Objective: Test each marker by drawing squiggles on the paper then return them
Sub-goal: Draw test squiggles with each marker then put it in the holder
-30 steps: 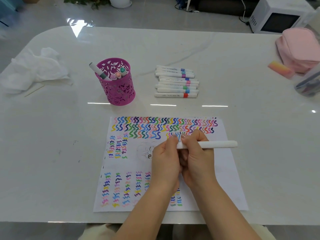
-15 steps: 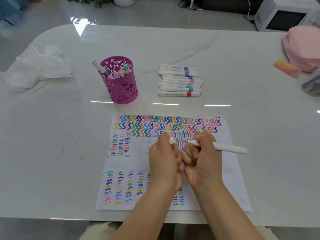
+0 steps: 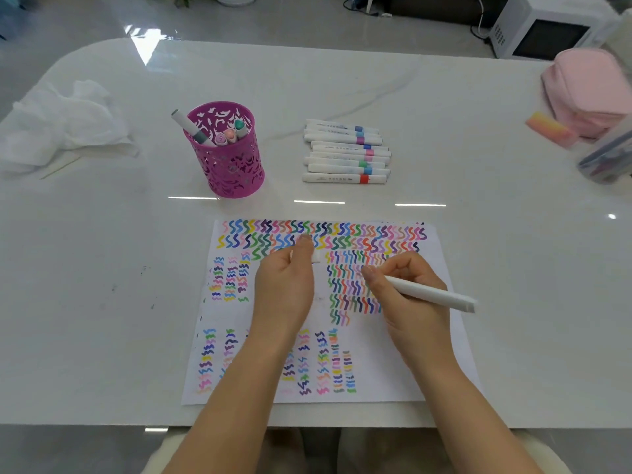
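A white sheet of paper (image 3: pixel 441 336) lies near the table's front edge, covered with rows of coloured squiggles. My right hand (image 3: pixel 407 295) grips a white marker (image 3: pixel 431 294) in a writing hold, its tip end pointing left over the squiggles in the middle of the sheet. My left hand (image 3: pixel 284 289) rests over the paper's left half and pinches the marker's white cap (image 3: pixel 316 257). Several capped markers (image 3: pixel 345 152) lie in a row behind the paper. A magenta cut-out pen cup (image 3: pixel 229 162) holds several more markers.
Crumpled white tissue (image 3: pixel 61 124) lies at the far left. A pink pouch (image 3: pixel 588 90), an orange-pink eraser (image 3: pixel 547 130) and a clear container of pens (image 3: pixel 608 159) sit at the right edge. A white microwave (image 3: pixel 543 29) stands on the floor beyond.
My hands have pulled apart: the cap came off in my left hand, and my right hand swung the marker into a writing hold over the paper.
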